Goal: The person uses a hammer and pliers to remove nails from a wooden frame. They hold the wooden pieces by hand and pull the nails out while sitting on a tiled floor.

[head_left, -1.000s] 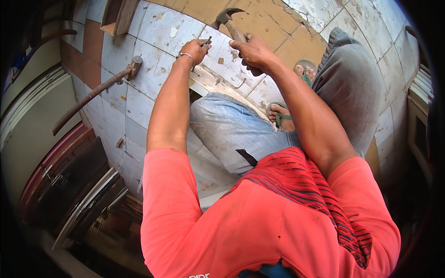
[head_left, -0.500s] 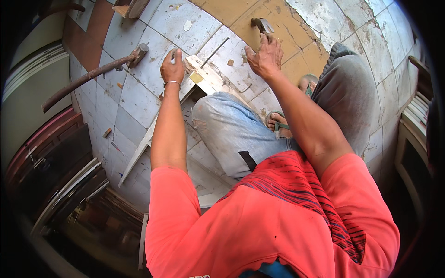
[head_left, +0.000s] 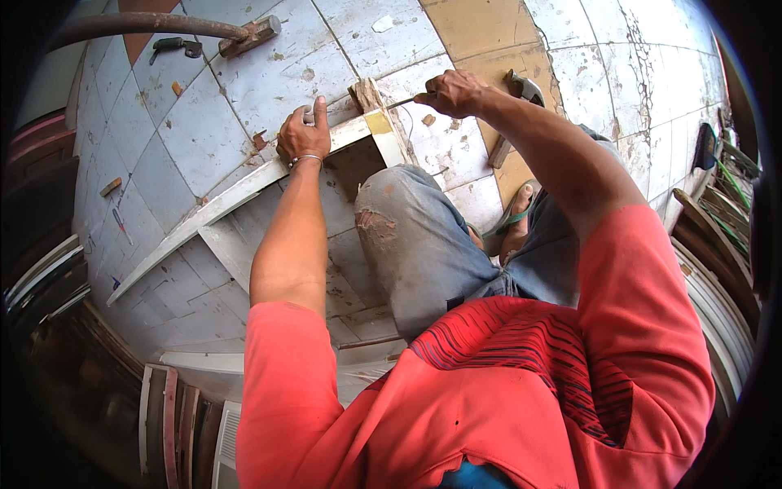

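My left hand (head_left: 303, 134) is closed over the edge of a white wooden frame (head_left: 199, 220) lying on the tiles beside my bent knee. At the frame's upper corner is a splintered board (head_left: 366, 94) with a yellowish patch (head_left: 378, 122). My right hand (head_left: 456, 94) grips a thin metal rod (head_left: 401, 103), its far end at that board. Just right of this hand a claw hammer (head_left: 523, 88) lies on the tan tiles, its handle partly hidden behind my forearm.
A long-handled sledgehammer (head_left: 252, 34) and a dark tool (head_left: 175, 49) lie at upper left. Debris (head_left: 110, 187) dots the tiles (head_left: 171, 114). Stacked panels and frames (head_left: 49, 277) line the left side, more timber (head_left: 713, 220) the right.
The claw hammer, in my right hand a second ago, now lies on the floor, and that hand holds the rod. My left hand has moved onto the frame. The view has shifted.
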The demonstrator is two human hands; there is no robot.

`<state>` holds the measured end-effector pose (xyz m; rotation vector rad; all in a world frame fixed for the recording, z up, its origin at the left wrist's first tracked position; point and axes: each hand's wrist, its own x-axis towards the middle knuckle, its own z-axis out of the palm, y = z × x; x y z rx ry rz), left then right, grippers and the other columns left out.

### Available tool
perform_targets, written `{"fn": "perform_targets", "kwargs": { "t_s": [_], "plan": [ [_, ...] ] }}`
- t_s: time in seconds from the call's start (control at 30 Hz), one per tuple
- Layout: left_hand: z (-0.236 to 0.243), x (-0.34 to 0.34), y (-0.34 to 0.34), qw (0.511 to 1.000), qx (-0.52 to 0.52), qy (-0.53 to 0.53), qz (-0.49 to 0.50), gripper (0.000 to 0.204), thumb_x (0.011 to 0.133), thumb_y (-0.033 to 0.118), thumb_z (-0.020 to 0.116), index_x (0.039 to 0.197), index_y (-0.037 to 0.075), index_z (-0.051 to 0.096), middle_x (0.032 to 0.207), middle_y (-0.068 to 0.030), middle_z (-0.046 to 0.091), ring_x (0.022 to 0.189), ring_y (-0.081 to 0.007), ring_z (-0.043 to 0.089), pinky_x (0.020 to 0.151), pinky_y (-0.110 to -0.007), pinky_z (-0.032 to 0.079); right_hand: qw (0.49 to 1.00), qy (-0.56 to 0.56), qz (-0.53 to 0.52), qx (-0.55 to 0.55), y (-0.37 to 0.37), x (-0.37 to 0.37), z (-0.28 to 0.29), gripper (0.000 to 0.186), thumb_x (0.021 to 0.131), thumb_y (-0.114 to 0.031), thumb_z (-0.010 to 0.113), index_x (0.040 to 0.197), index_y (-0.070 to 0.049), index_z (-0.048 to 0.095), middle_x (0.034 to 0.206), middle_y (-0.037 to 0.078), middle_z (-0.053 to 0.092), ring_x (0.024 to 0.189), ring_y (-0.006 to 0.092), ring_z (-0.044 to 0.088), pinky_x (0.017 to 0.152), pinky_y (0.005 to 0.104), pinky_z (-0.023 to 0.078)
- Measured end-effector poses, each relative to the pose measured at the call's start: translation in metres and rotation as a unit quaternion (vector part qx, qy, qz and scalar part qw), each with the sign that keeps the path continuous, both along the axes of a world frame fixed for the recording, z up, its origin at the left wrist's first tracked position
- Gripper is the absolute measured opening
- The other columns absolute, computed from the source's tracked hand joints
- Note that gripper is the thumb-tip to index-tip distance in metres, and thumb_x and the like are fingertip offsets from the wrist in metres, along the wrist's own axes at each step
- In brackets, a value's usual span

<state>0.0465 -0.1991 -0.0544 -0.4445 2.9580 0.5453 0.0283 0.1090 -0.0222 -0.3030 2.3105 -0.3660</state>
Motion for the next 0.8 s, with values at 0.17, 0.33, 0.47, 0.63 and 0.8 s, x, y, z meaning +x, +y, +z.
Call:
{"fn": "perform_targets", "kwargs": {
  "t_s": [0.17,0.33,0.47,0.63,0.8],
  "plan": [
    [0.009,0.004,0.004,1.000,-0.009,-0.011,0.007,0.057,0.088,0.066,0.059,0.100,0.013,0.076,0.097,-0.0116,0.074,0.093,-0.0342,0.069,0.080,-0.048,0.052,0.997,-0.019,-0.021,0.070,-0.045,0.013,0.070,0.030,0.095,-0.021,0.052,0.096,-0.003,0.076,0.095,0.020,0.074,0.091,0.0309,0.073,0.078,0.0422,0.056],
    [0.001,0.006,-0.003,1.000,0.015,0.010,-0.002,0.056,0.088,0.065,0.060,0.097,0.013,0.077,0.090,-0.0117,0.073,0.088,-0.0346,0.069,0.076,-0.048,0.052,0.998,0.021,0.057,0.020,-0.106,0.000,0.130,0.026,0.090,-0.013,0.053,0.098,-0.003,0.076,0.103,0.018,0.074,0.097,0.0315,0.073,0.083,0.0421,0.057],
    [0.000,0.002,-0.003,0.999,0.011,0.046,-0.004,0.055,0.087,0.064,0.061,0.093,0.012,0.076,0.084,-0.0121,0.073,0.083,-0.0357,0.069,0.073,-0.048,0.052,0.992,0.021,-0.106,0.061,-0.034,-0.015,0.097,0.025,0.089,-0.010,0.050,0.091,0.001,0.073,0.094,0.021,0.074,0.084,0.0316,0.073,0.074,0.0430,0.057],
    [0.001,0.004,0.002,1.000,-0.020,0.013,0.003,0.053,0.089,0.064,0.059,0.092,0.014,0.076,0.084,-0.0130,0.073,0.083,-0.0366,0.069,0.074,-0.048,0.051,0.878,-0.019,-0.460,-0.134,0.037,0.025,0.025,0.032,0.096,-0.025,0.055,0.096,0.002,0.073,0.085,0.015,0.073,0.072,0.0225,0.068,0.068,0.0359,0.055],
    [-0.005,0.004,-0.007,0.998,-0.052,0.047,-0.004,0.056,0.091,0.064,0.055,0.088,0.012,0.075,0.085,-0.0138,0.073,0.081,-0.0373,0.069,0.071,-0.049,0.051,0.700,-0.141,-0.597,-0.366,-0.003,0.063,-0.026,0.024,0.099,-0.018,0.057,0.102,0.001,0.072,0.083,0.011,0.072,0.065,0.0186,0.066,0.055,0.0297,0.055]
  ]
}}
